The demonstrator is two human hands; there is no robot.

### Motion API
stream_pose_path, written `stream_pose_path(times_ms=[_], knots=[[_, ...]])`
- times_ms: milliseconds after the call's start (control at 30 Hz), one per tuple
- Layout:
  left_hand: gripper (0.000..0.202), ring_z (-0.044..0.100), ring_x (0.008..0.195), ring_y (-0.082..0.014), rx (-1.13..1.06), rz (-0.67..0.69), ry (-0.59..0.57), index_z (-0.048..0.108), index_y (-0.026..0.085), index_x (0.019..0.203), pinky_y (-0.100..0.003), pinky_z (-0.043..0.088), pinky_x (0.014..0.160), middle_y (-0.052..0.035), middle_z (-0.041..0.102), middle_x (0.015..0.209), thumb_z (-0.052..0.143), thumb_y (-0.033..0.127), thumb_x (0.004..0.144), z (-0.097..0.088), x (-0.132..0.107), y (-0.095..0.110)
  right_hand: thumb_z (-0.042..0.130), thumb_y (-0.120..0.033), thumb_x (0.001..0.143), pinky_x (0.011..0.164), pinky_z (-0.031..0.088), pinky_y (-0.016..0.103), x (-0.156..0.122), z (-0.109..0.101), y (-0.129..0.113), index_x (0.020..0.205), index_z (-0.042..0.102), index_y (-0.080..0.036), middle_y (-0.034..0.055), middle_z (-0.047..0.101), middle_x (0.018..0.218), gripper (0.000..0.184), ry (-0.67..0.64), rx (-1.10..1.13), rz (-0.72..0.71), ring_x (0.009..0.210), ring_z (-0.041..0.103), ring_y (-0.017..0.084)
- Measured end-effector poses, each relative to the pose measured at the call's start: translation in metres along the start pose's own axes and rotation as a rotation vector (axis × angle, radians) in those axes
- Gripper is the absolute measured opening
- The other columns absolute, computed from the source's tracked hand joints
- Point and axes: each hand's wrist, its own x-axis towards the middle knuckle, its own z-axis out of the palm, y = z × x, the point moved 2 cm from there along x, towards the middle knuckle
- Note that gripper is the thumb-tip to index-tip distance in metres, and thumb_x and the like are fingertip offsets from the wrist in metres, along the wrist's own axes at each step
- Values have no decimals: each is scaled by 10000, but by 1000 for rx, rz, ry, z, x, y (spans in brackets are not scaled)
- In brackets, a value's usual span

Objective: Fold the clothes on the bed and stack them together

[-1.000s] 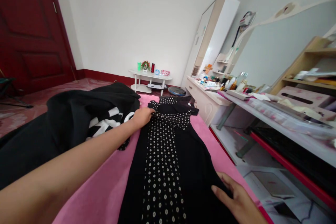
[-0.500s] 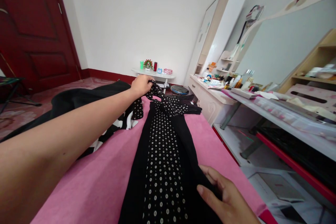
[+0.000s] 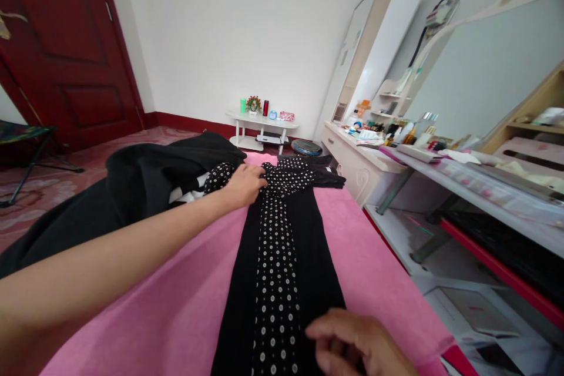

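Note:
A long black dress (image 3: 278, 258) with a white-dotted middle panel lies lengthwise on the pink bed cover (image 3: 379, 258). My left hand (image 3: 245, 184) reaches to its far end, fingers closed on the dotted cloth near the top. Dotted fabric lies bunched on both sides of that hand. Close to me, my right hand (image 3: 356, 341) hovers over or rests on the dress's right side. Its fingers are loosely bent and apart from the thumb, with no cloth visible between them. To the left lies a pile of black clothing (image 3: 145, 179), with some white showing beside it.
Along the right stand a white dressing table (image 3: 348, 155) covered with bottles and a glass-topped desk (image 3: 493, 194). At the far wall is a small white table (image 3: 264, 120) with ornaments. A folding stool (image 3: 26, 132) stands left, by the red door (image 3: 74, 47).
My left hand has come down with the dotted cloth, which was lifted before. The right hand has moved left from the dress's edge. The dotted panel looks narrower.

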Motion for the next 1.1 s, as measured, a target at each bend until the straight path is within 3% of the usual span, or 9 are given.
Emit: stream_pose_path(times_ms=[100,200,300,433,500,600,767,900,1100], knots=[[298,497,1116,-230,-221,177,-25,656,251,1091,-372,389,939,-61,545,1221,528,205,826,8,-13,52,520,-305,850,638,414,216,6,-10,1,878,637,-223,7,627,809,146,188,-123,24,711,556,123],[354,536,1067,-204,-402,256,-65,596,259,1181,-331,426,919,-44,550,1200,565,225,830,17,-27,89,558,-297,823,595,395,211,9,1,11,930,602,-211,-10,613,772,144,73,-131,94,663,540,112],[425,572,990,-182,-487,255,-95,534,285,1251,-310,457,867,-28,561,1146,565,195,837,25,-34,107,593,-232,775,576,384,210,8,19,18,1148,515,-214,-29,604,766,382,17,-155,144,639,539,109],[305,582,936,-178,-516,184,-102,617,296,1107,-305,466,812,-10,561,1077,577,183,826,35,-30,113,561,-192,789,628,400,221,10,26,17,1117,523,-214,-30,593,754,331,97,-171,97,689,560,121],[218,585,893,-161,-566,145,-98,647,277,996,-282,466,781,1,564,1036,578,171,818,40,-29,113,505,-219,839,649,415,227,11,18,18,1001,561,-209,-18,593,763,172,174,-133,58,697,563,122],[205,578,885,-148,-663,77,-59,639,264,944,-260,460,781,10,562,1007,575,132,801,43,-32,111,444,-206,857,669,426,244,7,-4,27,912,576,-203,8,596,821,143,289,-187,42,718,559,132],[239,525,1031,-183,-661,205,-25,638,288,957,-328,417,896,-1,495,1209,563,116,808,34,-44,119,526,-102,709,689,415,246,-5,-21,48,997,581,-238,-6,584,888,324,187,-294,66,755,556,137],[221,507,1058,-185,-701,372,-34,637,256,922,-322,398,935,-13,503,1204,544,90,808,25,-48,125,483,-75,721,645,382,239,-3,-15,50,787,547,-204,-11,561,777,158,187,-307,56,717,539,134],[251,549,965,-140,-911,236,-10,608,209,912,-247,422,880,-17,567,1046,505,20,782,28,-55,118,447,-195,841,587,351,239,-10,-27,46,714,444,-211,-28,495,680,128,274,-352,63,631,489,126]])
